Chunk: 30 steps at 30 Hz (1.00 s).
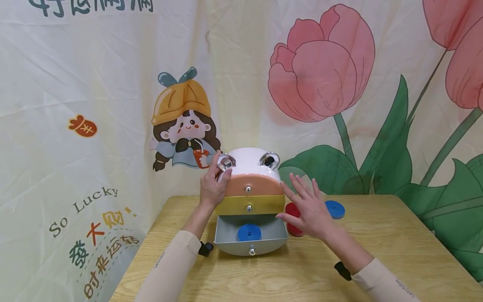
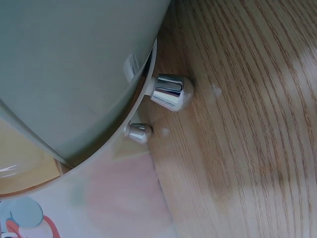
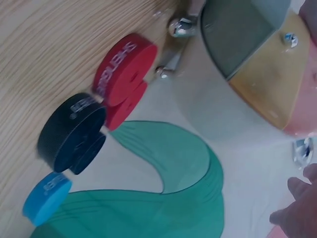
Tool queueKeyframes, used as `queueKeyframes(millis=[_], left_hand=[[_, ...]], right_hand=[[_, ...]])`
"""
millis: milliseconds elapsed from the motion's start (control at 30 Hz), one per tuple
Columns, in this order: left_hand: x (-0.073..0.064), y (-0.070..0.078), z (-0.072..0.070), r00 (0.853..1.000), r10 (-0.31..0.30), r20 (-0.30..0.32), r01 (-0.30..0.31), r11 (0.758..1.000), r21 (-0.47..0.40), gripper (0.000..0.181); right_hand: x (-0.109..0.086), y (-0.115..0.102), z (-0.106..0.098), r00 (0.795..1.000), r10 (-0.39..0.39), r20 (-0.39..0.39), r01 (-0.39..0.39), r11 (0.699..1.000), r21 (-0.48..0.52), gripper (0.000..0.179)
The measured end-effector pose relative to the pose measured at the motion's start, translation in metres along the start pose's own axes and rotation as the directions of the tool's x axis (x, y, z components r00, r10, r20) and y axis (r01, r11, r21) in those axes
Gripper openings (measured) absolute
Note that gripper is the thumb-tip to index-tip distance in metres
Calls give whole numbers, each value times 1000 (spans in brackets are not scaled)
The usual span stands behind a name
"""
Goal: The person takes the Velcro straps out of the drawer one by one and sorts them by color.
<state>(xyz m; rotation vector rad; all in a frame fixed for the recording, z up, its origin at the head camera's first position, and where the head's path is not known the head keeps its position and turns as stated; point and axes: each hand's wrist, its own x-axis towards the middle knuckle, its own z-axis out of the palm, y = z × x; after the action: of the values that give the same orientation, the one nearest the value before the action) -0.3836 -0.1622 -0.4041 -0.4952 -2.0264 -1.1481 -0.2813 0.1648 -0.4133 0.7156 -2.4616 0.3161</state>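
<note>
A small frog-shaped drawer cabinet (image 1: 247, 161) stands on the table, white on top with two silver-ringed eyes. Its orange drawer (image 1: 264, 185) and yellow drawer (image 1: 266, 205) are closed. The bottom grey drawer (image 1: 226, 230) is pulled out, with a blue disc (image 1: 249, 233) lying inside. My left hand (image 1: 213, 184) rests against the cabinet's upper left side, thumb at the front by the orange drawer. Spread-fingered, my right hand (image 1: 311, 209) is beside the cabinet's right side and holds nothing; whether its fingertips touch the cabinet I cannot tell.
Right of the cabinet stand red discs (image 3: 124, 69), black discs (image 3: 72, 131) and a blue disc (image 3: 47, 198). In the head view my right hand partly covers the red ones. Wooden table (image 1: 181, 277) reaches a printed cloth backdrop (image 1: 245, 84).
</note>
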Motion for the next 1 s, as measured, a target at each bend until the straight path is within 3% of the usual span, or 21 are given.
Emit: queueKeyframes(millis=[200, 467, 700, 1000], left_hand=[[1, 0, 1, 1000, 3, -6, -3, 1000, 4, 70], [1, 0, 0, 1000, 9, -8, -9, 1000, 9, 70], [1, -1, 0, 1000, 9, -7, -9, 1000, 16, 70], [0, 1, 0, 1000, 22, -10, -22, 1000, 14, 70]], right_hand=[[1, -15, 0, 996, -87, 5, 86, 996, 15, 93], [0, -34, 9, 983, -154, 96, 150, 987, 53, 89], [3, -45, 17, 966, -160, 202, 139, 983, 117, 87], [10, -54, 24, 926, -172, 337, 98, 970, 224, 75]])
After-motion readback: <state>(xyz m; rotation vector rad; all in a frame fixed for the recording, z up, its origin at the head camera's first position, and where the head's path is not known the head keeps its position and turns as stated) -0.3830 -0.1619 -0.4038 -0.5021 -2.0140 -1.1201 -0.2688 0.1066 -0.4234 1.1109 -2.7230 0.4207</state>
